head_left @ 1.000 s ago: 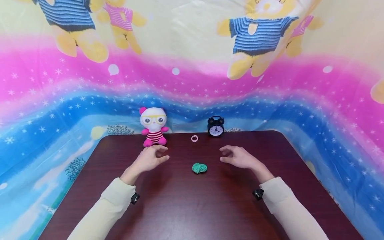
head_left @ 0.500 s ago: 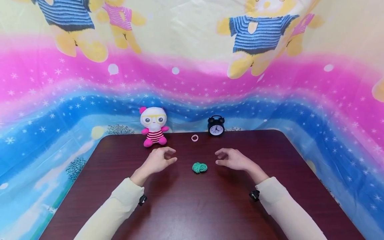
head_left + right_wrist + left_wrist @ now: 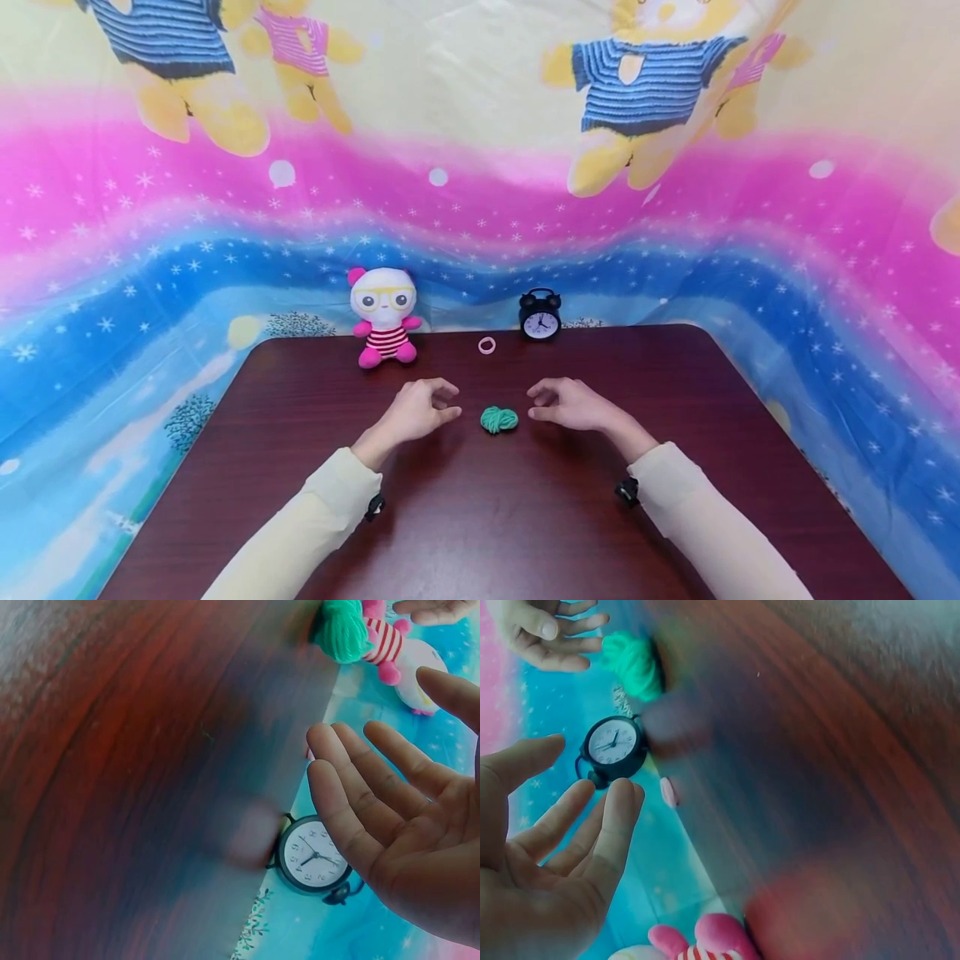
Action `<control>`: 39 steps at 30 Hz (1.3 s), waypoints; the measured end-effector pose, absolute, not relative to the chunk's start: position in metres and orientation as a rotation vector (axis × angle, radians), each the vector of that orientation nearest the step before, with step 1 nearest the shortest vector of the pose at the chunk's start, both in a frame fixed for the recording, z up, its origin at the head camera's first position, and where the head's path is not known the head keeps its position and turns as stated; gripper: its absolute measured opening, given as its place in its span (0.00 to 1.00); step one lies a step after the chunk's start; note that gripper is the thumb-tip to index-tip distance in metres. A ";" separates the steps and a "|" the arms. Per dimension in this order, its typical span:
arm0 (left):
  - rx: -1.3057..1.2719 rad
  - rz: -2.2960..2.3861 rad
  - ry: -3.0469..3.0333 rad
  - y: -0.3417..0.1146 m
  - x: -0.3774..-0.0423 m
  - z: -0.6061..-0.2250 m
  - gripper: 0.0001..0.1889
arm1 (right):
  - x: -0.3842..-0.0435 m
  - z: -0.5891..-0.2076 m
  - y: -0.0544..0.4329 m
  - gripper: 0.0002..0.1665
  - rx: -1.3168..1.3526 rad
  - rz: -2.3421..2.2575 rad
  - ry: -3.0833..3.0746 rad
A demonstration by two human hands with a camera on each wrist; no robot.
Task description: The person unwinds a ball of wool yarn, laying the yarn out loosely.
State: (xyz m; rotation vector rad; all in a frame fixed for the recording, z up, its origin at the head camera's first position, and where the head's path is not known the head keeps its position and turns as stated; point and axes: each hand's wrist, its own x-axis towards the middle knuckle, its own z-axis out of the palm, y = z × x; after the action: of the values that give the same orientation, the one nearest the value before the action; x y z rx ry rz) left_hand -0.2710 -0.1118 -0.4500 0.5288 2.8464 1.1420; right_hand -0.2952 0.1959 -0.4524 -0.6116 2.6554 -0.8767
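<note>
A small bundle of green yarn [image 3: 498,420] lies on the dark wooden table between the two hands. To its left, the left hand [image 3: 415,409] hovers with thumb and fingers spread apart and holds nothing. On the other side the right hand [image 3: 577,403] is held much the same way, fingertips pointing at the yarn, a little closer to it. Neither hand touches the yarn. Both palms show bare in the wrist views, the left hand [image 3: 562,847] with loosely bent fingers and the right hand [image 3: 409,817] with fingers extended.
At the back left of the table [image 3: 480,517] sits a pink and white panda plush [image 3: 386,317]. A black twin-bell alarm clock [image 3: 541,315] stands at the back right. Between them lies a small pale pink ring [image 3: 487,345]. A printed curtain [image 3: 480,208] hangs behind.
Both hands have moved inward toward the yarn, the left one rightward and nearer the person, the right one leftward. Yarn, plush, ring and clock stay in place.
</note>
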 end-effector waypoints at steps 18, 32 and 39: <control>0.566 1.144 2.810 -0.090 -0.270 -0.461 0.15 | -0.295 -0.460 0.178 0.23 -0.587 -0.868 2.654; 0.598 1.089 2.796 -0.077 -0.274 -0.470 0.14 | -0.297 -0.466 0.169 0.18 -0.610 -0.877 2.624; 0.585 1.087 2.754 -0.073 -0.275 -0.470 0.14 | -0.298 -0.468 0.165 0.18 -0.609 -0.900 2.611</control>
State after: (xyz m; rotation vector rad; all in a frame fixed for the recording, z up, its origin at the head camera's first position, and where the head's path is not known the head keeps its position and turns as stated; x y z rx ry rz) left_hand -0.2745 -0.0730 -0.4703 0.5849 2.7540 1.0870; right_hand -0.2980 0.1646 -0.4683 -0.6086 2.6108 -0.8996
